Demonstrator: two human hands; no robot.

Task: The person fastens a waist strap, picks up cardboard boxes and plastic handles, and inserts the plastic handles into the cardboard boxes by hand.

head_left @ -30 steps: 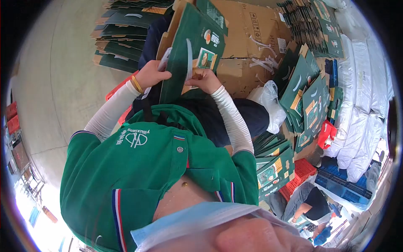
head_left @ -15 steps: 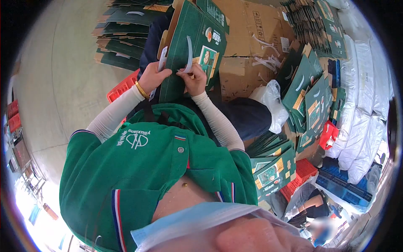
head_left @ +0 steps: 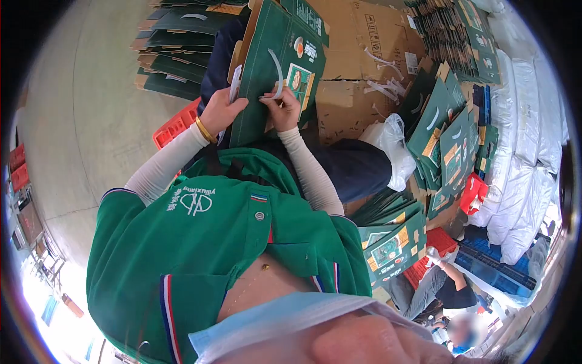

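Observation:
A flat green printed carton (head_left: 257, 67) stands tilted in front of my body. My left hand (head_left: 221, 114), with a gold bangle at its wrist, is closed on the carton's left edge, thumb on the front face. White strips (head_left: 235, 85) stick up beside that hand, between it and the carton; how they are held is partly hidden. My right hand (head_left: 284, 110) pinches the lower end of a white plastic carry handle (head_left: 279, 67). This handle bows outward against the carton's face, and its upper end meets the board.
Loose white handles (head_left: 383, 91) lie on a brown cardboard box (head_left: 345, 54) beyond my right hand. Stacks of green cartons (head_left: 182, 51) stand at left and right (head_left: 445, 139). Red crates (head_left: 176, 124) sit by my leg. Another person (head_left: 448, 291) is at lower right.
The handle's lower end has shifted slightly down the carton's face with my right hand, and its bow is more pronounced. My left hand keeps its hold. The other person's arm has moved.

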